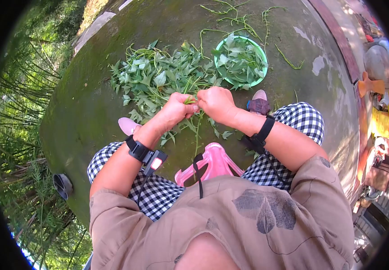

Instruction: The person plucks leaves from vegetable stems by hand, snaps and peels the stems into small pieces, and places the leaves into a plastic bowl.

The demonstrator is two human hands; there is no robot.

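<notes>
My left hand (177,109) is closed, with short green stem pieces (189,101) showing between thumb and fingers. Close against it, my right hand (217,104) is also closed in a pinch on a green leafy stem, its fingertips partly hidden. A long thin stem (197,130) hangs below the two hands. Just beyond them lies a loose heap of leafy green vines (158,74) on the ground. To the right of the heap stands a light green basin (265,67) filled with picked leaves (239,58).
Bare vine stems (244,20) are scattered behind the basin on the mossy concrete ground (91,99). A pink plastic stool (217,159) shows between my knees. At far left are bushes and a dark pot (62,185). Yellow cloth (386,121) and clutter line the right edge.
</notes>
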